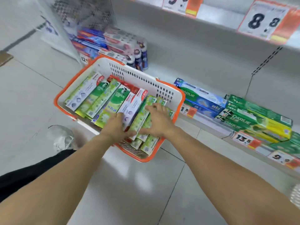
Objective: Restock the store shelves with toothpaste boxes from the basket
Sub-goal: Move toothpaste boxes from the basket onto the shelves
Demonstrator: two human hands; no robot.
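Observation:
A white basket with an orange rim (142, 78) stands on the floor in front of the bottom shelf (209, 125). It is packed with several green, white and red toothpaste boxes (103, 98). My left hand (115, 125) lies on the near ends of the boxes in the middle of the basket. My right hand (158, 120) is spread over the light green boxes (141, 117) at the basket's right side, fingers curled around them. Neither hand has lifted a box clear of the pile.
The bottom shelf holds blue boxes (201, 98) and green boxes (256, 119) to the right, with price tags (243, 138) along its edge. Blue and white boxes and small bottles (139, 56) stand behind the basket. My shoe (63, 137) is on the tiled floor at left.

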